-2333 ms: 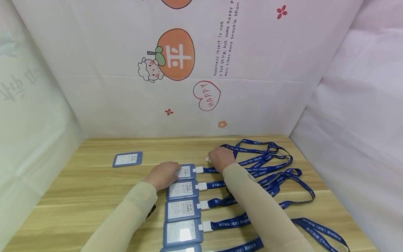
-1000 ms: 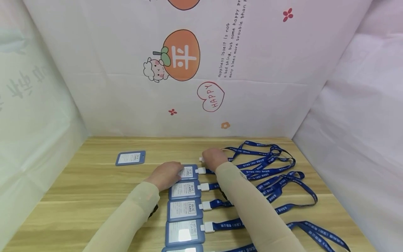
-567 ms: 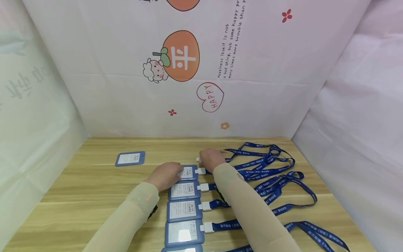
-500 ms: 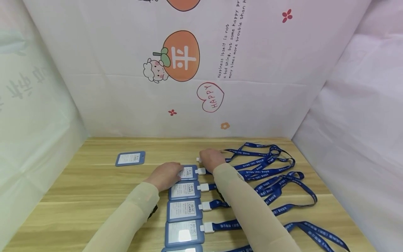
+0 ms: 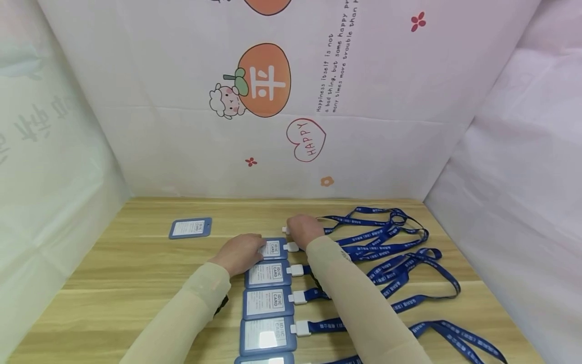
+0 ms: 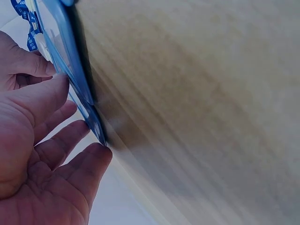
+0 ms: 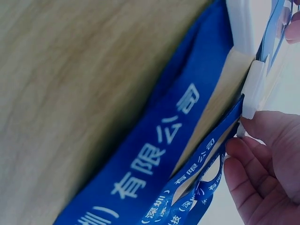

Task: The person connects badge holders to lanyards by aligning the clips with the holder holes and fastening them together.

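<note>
My left hand (image 5: 241, 253) lies over the left part of the farthest blue ID card holder (image 5: 273, 248) in a column. The left wrist view shows the thumb and fingers of that hand (image 6: 51, 154) gripping the holder's edges. This holder joins a blue lanyard by a white clip (image 5: 292, 246). Just beyond it, my right hand (image 5: 304, 228) pinches another blue lanyard near its clip; the white tip (image 5: 285, 230) pokes out to the left. In the right wrist view, curled fingers of the right hand (image 7: 267, 164) sit beside a white clip (image 7: 254, 86) and printed blue straps.
Several more holders (image 5: 268, 302) with clipped lanyards run toward me in the column. A loose card holder (image 5: 191, 228) lies at the back left of the wooden table (image 5: 113, 283). Looped lanyards (image 5: 386, 235) spread on the right. White printed cloth walls (image 5: 182, 151) enclose the table.
My right hand has moved slightly left toward the card holders with the lanyard's clip. The left hand stays on the far holder. The view has shifted a little.
</note>
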The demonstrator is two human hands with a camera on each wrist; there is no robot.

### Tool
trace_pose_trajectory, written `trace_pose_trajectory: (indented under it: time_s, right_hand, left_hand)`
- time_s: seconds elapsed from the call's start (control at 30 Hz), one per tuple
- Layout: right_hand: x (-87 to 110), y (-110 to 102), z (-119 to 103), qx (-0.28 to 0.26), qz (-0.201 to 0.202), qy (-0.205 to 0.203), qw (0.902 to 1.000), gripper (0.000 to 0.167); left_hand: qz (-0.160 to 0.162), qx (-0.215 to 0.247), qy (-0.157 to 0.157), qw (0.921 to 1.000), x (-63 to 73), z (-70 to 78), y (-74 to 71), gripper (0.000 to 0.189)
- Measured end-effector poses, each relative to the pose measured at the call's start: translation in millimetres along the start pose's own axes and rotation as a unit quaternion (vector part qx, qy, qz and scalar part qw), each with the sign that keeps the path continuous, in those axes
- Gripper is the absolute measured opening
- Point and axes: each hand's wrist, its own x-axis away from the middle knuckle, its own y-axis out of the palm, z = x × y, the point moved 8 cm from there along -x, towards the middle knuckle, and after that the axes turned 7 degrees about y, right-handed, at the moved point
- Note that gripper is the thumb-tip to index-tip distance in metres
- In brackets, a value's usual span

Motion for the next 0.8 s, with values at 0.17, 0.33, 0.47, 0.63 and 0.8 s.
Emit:
trace_pose_trajectory:
  time_s: [0.17, 0.33, 0.47, 0.63, 0.8]
  right_hand:
    - [-0.4, 0.8, 0.0, -0.005, -0.003, 0.006, 1.0, 0.016]
    - [-0.5, 1.0, 0.1, -0.008, -0.003, 0.01, 0.9999, 0.016]
    - [-0.6, 0.3, 1.1, -0.01, -0.004, 0.011, 0.9999, 0.015]
    - [-0.4, -0.2, 1.3, -0.009, -0.005, 0.012, 0.9999, 0.015]
    - [0.1, 0.3, 0.3, -0.013, -0.002, 0.011, 0.9999, 0.016]
  left_hand:
    - [0.011, -0.004, -0.002, 0.9999, 4.4, -7.7, -5.6, 0.042]
    - [0.027, -0.015, -0.014, 0.9994, 12.2, -26.8, -14.8, 0.046]
    - [0.034, -0.024, -0.025, 0.9988, 18.2, -44.4, -22.9, 0.051]
    - [0.033, -0.024, -0.059, 0.9974, 27.1, -65.4, -30.4, 0.059]
    - [0.028, -0.049, -0.103, 0.9931, 36.1, -84.6, -31.9, 0.056]
